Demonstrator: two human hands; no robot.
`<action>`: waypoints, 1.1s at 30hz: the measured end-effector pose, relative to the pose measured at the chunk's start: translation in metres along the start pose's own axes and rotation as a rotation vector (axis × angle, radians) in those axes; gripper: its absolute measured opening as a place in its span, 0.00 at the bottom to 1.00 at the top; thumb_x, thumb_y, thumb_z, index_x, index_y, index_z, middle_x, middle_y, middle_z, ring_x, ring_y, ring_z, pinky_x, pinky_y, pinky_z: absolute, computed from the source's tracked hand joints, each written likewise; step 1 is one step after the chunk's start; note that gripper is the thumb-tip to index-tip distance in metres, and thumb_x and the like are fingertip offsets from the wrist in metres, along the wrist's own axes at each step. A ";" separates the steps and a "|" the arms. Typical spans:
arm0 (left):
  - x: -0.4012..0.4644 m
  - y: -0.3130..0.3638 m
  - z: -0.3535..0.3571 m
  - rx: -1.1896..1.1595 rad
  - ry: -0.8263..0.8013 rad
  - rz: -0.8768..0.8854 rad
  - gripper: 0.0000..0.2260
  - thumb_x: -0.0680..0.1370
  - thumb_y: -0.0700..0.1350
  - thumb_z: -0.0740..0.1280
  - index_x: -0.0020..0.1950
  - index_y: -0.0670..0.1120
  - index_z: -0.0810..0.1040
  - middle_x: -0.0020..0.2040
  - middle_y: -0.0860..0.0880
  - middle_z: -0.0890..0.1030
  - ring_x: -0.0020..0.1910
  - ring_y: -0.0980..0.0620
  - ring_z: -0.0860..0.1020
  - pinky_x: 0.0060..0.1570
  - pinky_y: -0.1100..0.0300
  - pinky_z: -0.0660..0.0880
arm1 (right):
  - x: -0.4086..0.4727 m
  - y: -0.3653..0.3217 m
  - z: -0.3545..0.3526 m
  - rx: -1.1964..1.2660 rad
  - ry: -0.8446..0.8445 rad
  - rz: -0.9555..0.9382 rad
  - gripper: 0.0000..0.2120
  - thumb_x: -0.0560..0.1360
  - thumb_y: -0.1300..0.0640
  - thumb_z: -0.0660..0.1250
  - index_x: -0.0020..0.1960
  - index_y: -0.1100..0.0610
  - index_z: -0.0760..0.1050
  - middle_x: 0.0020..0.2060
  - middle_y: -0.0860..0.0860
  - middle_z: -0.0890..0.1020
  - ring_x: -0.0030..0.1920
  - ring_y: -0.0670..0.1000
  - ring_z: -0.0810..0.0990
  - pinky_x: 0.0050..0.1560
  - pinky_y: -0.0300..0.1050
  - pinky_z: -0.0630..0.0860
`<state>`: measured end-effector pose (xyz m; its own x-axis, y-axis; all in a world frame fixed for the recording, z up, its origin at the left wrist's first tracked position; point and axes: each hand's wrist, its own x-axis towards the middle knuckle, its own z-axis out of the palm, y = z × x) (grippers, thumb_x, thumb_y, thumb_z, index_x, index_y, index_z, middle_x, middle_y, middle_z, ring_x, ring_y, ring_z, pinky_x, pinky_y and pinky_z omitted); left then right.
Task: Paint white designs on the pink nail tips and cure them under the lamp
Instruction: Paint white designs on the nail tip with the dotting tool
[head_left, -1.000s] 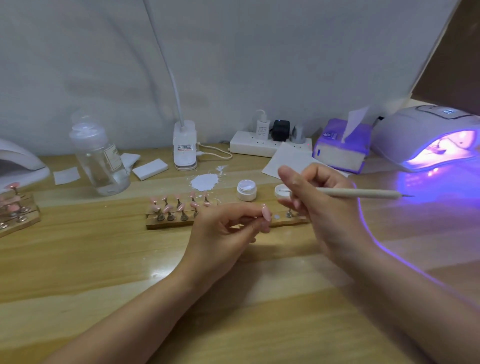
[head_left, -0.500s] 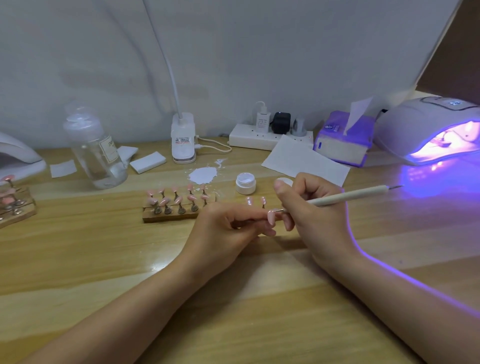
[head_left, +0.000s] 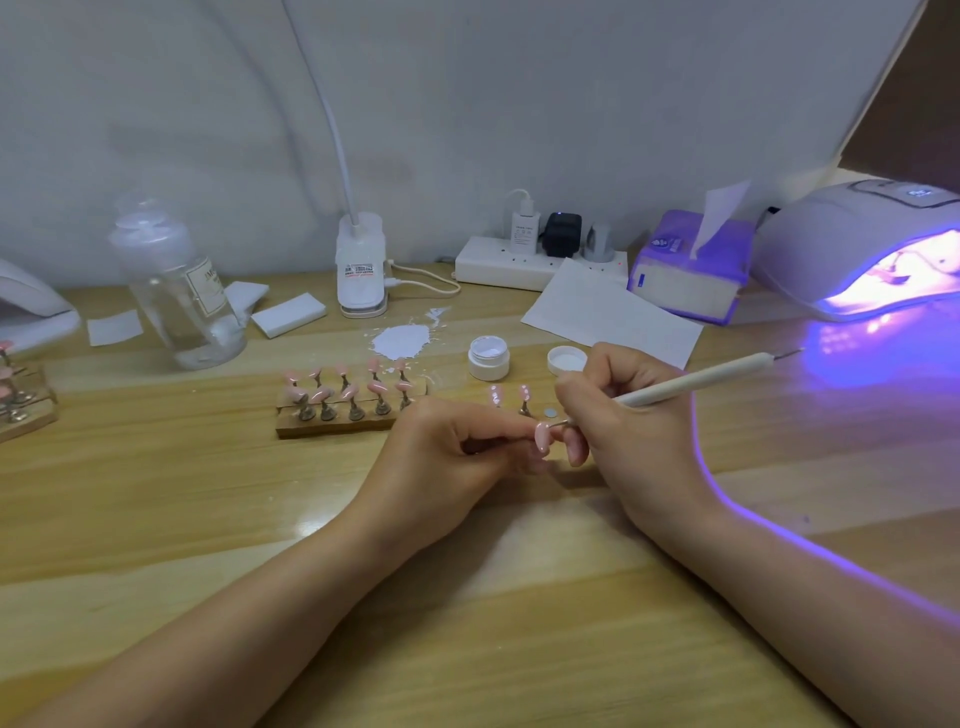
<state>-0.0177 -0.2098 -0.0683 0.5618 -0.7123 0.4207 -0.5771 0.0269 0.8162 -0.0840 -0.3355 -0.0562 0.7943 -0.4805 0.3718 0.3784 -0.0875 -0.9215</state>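
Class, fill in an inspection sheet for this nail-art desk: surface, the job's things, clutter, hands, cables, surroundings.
Surface: wooden table, white paint puddle spilled on it.
Job's things: pink nail tips on wooden holder; open white jar, its lid beside it; curing lamp lit violet.
Clutter: clear bottle, tissue box, paper sheet, white pads.
Hands: left hand holds one pink tip; right hand holds the painting tool to it.
Cables: white cable by power strip.
Surroundings: white backdrop.

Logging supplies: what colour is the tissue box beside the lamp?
Purple and white tissue box, seen in the head view.
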 end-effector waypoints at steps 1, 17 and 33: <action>0.000 0.000 0.000 0.000 -0.007 0.004 0.10 0.71 0.31 0.70 0.47 0.43 0.84 0.41 0.52 0.85 0.39 0.59 0.81 0.44 0.59 0.79 | 0.000 0.000 0.000 0.002 -0.001 0.001 0.20 0.70 0.75 0.60 0.26 0.57 0.59 0.14 0.45 0.64 0.17 0.44 0.72 0.21 0.34 0.70; -0.001 0.001 0.000 0.017 -0.010 -0.041 0.09 0.72 0.32 0.69 0.47 0.43 0.84 0.39 0.48 0.85 0.39 0.58 0.81 0.43 0.62 0.78 | 0.000 0.000 0.000 0.018 -0.008 0.028 0.19 0.69 0.74 0.60 0.25 0.59 0.60 0.14 0.49 0.66 0.17 0.46 0.73 0.22 0.35 0.71; -0.001 0.001 0.000 0.021 -0.019 -0.067 0.07 0.72 0.33 0.70 0.46 0.41 0.84 0.39 0.47 0.85 0.36 0.64 0.78 0.40 0.70 0.73 | 0.000 0.001 0.000 -0.014 -0.012 0.015 0.19 0.69 0.73 0.62 0.26 0.58 0.60 0.14 0.48 0.67 0.18 0.46 0.73 0.22 0.34 0.69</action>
<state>-0.0186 -0.2091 -0.0679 0.5888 -0.7249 0.3575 -0.5507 -0.0361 0.8339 -0.0836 -0.3352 -0.0574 0.8058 -0.4710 0.3588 0.3594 -0.0924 -0.9286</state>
